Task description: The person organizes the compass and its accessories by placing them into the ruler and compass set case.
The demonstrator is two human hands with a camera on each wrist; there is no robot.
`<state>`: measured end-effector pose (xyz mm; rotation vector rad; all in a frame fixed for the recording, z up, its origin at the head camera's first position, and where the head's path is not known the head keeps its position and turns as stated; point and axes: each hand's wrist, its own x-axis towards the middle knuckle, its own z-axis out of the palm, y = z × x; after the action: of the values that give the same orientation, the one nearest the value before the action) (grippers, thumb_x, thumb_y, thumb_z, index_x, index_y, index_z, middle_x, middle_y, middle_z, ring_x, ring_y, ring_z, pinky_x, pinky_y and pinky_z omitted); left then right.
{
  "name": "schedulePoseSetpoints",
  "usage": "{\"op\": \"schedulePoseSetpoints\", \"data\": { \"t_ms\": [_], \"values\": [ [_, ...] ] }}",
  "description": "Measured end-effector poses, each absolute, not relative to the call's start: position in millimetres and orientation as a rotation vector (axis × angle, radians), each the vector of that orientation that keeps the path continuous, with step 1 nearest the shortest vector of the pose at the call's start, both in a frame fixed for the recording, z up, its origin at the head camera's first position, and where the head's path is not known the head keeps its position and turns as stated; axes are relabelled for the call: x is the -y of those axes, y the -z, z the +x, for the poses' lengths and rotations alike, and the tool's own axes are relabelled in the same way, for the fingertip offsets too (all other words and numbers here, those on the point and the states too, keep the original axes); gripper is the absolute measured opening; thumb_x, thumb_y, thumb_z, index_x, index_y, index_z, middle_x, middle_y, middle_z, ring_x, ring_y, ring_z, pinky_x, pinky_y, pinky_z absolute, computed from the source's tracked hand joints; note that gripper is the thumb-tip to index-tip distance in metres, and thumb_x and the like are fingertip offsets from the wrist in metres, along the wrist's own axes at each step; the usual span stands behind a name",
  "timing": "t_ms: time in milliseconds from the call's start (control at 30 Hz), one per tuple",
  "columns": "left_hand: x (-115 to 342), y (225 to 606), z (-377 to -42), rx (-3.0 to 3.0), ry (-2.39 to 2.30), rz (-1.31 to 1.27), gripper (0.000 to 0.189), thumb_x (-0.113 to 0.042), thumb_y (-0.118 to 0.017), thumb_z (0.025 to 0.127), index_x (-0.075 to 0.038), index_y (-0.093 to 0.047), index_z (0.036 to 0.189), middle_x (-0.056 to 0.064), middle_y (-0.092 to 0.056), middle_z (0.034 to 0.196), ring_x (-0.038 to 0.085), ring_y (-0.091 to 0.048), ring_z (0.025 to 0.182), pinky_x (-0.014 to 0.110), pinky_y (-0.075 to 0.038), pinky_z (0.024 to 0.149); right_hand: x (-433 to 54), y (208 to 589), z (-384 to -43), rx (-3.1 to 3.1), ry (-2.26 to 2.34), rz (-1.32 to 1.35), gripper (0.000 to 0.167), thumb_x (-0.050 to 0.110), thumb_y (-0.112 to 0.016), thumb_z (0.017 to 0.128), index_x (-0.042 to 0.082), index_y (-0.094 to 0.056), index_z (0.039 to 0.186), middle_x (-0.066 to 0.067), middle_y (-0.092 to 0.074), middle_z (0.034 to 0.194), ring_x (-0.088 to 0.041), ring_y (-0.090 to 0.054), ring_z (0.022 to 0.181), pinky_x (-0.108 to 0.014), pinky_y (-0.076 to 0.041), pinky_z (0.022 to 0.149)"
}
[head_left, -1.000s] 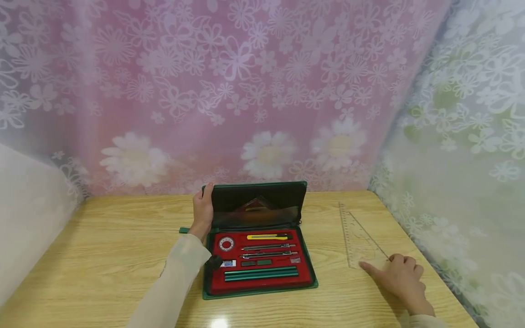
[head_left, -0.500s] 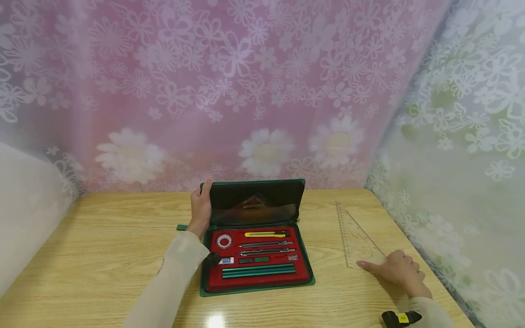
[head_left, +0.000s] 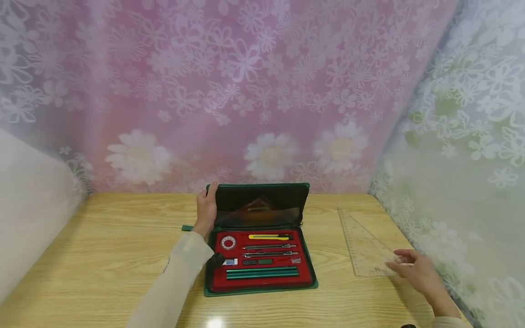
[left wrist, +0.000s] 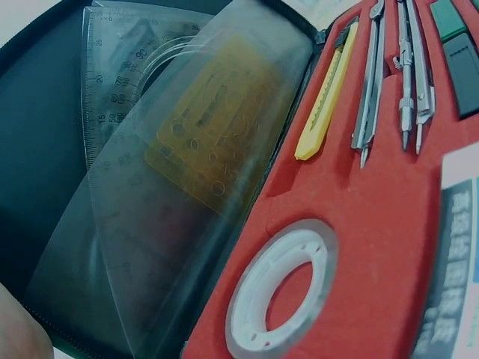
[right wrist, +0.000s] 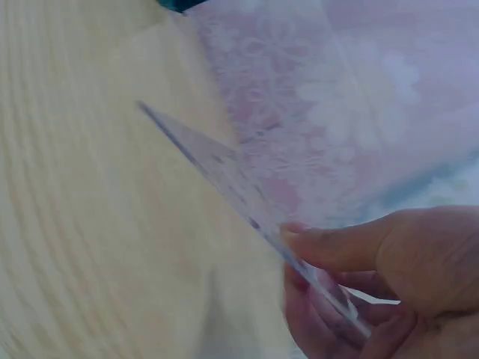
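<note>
My left hand [head_left: 206,212] holds the left edge of the raised lid [head_left: 262,193] of a green zip case [head_left: 262,292]. Between the thumb and fingers of my right hand [head_left: 422,275], at the table's right side, is a clear set square [head_left: 362,248] pinched by its right corner. Seen nearly edge-on in the right wrist view, that set square [right wrist: 224,179] slants up from the fingers, with a shadow on the wood below. Behind the lid's clear pocket, the left wrist view shows another set square [left wrist: 105,120] and an orange template [left wrist: 217,120].
The red tray [head_left: 262,285] holds a yellow utility knife [head_left: 268,237], two compasses [head_left: 266,254], a white ring [head_left: 221,243], an eraser [head_left: 231,262], green pencils [head_left: 262,273] and a small sharpener [head_left: 295,260]. A floral curtain [head_left: 229,91] hangs behind the wooden table [head_left: 123,255].
My right hand has gone from lying at the set square's slanted edge to pinching its corner, and the set square has shifted and tilted. My left hand still holds the lid.
</note>
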<state>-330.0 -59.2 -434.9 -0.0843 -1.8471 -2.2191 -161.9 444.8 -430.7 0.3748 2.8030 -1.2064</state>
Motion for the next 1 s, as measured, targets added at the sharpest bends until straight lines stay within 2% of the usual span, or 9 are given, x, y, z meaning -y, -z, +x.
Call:
{"op": "schedulePoseSetpoints", "data": {
  "t_ms": [133, 233, 267, 333, 400, 467, 600, 767, 1000],
  "values": [
    [58, 423, -324, 1.847, 2.194, -0.089, 0.052, -0.034, -0.048, 0.100, -0.015, -0.031, 0.054, -0.007, -0.022, 0.051, 0.010, -0.019, 0.047, 0.027, -0.024, 0.051, -448, 420, -157, -2.688, 1.708, 0.309, 0.043, 0.016, -0.066, 0.092, 0.001, -0.050, 0.129, 0.003, -0.068, 0.099, -0.014, -0.069, 0.082, -0.031, -0.055, 0.072],
    [58, 417, -321, 1.852, 2.181, -0.081, 0.052, -0.030, -0.047, 0.101, -0.014, -0.032, 0.054, -0.006, -0.022, 0.051, 0.011, -0.020, 0.047, 0.027, -0.024, 0.050, -448, 414, -155, -2.601, 2.013, 0.314, 0.025, 0.015, -0.067, 0.091, 0.021, -0.059, 0.114, 0.008, -0.071, 0.091, -0.013, -0.070, 0.079, -0.027, -0.055, 0.069],
    [57, 416, -321, 1.862, 2.172, -0.076, 0.051, -0.030, -0.047, 0.101, -0.015, -0.031, 0.054, -0.006, -0.022, 0.051, 0.010, -0.020, 0.047, 0.026, -0.024, 0.050, -448, 413, -154, -2.572, 2.109, 0.312, 0.023, 0.013, -0.067, 0.090, 0.022, -0.061, 0.111, 0.005, -0.072, 0.091, -0.014, -0.070, 0.078, -0.026, -0.055, 0.068],
    [56, 419, -324, 1.859, 2.184, -0.080, 0.051, -0.029, -0.047, 0.101, -0.015, -0.032, 0.054, -0.006, -0.023, 0.051, 0.010, -0.020, 0.047, 0.026, -0.024, 0.050, -448, 411, -151, -2.531, 2.295, 0.272, 0.021, 0.008, -0.066, 0.090, 0.019, -0.065, 0.109, 0.000, -0.073, 0.092, -0.015, -0.070, 0.078, -0.026, -0.054, 0.068],
    [55, 425, -330, 1.852, 2.209, -0.086, 0.052, -0.030, -0.047, 0.101, -0.014, -0.032, 0.054, -0.005, -0.023, 0.051, 0.011, -0.020, 0.047, 0.026, -0.024, 0.050, -448, 410, -146, -2.510, 2.462, 0.162, 0.022, 0.001, -0.063, 0.090, 0.009, -0.066, 0.111, -0.004, -0.072, 0.094, -0.017, -0.070, 0.079, -0.026, -0.054, 0.069],
    [54, 433, -337, 1.845, 2.227, -0.087, 0.052, -0.032, -0.048, 0.100, -0.013, -0.033, 0.055, -0.004, -0.024, 0.052, 0.012, -0.020, 0.049, 0.028, -0.024, 0.052, -447, 410, -144, -2.443, 2.633, -0.027, 0.025, -0.009, -0.059, 0.089, -0.003, -0.062, 0.114, -0.012, -0.071, 0.098, -0.022, -0.070, 0.082, -0.030, -0.052, 0.070],
    [54, 445, -346, 1.826, 2.211, -0.065, 0.054, -0.039, -0.050, 0.099, -0.012, -0.034, 0.055, -0.003, -0.024, 0.052, 0.013, -0.019, 0.050, 0.029, -0.024, 0.053, -440, 409, -146, -2.325, 2.784, -0.401, 0.029, -0.022, -0.047, 0.089, -0.020, -0.052, 0.117, -0.021, -0.068, 0.102, -0.028, -0.069, 0.085, -0.034, -0.051, 0.073],
    [52, 448, -347, 1.811, 2.167, -0.080, 0.056, -0.044, -0.050, 0.097, -0.011, -0.033, 0.056, -0.002, -0.023, 0.053, 0.013, -0.018, 0.048, 0.028, -0.022, 0.050, -424, 400, -164, -2.356, 2.686, -0.624, 0.027, -0.025, -0.044, 0.088, -0.025, -0.049, 0.115, -0.021, -0.068, 0.103, -0.027, -0.069, 0.087, -0.033, -0.052, 0.074],
    [49, 447, -345, 1.794, 2.191, -0.097, 0.056, -0.042, -0.051, 0.097, -0.012, -0.032, 0.055, -0.002, -0.022, 0.052, 0.012, -0.017, 0.048, 0.028, -0.022, 0.052, -391, 379, -189, -2.789, 2.330, -0.561, 0.024, -0.019, -0.055, 0.086, -0.022, -0.055, 0.110, -0.009, -0.071, 0.100, -0.018, -0.069, 0.086, -0.028, -0.053, 0.076]
  ]
}}
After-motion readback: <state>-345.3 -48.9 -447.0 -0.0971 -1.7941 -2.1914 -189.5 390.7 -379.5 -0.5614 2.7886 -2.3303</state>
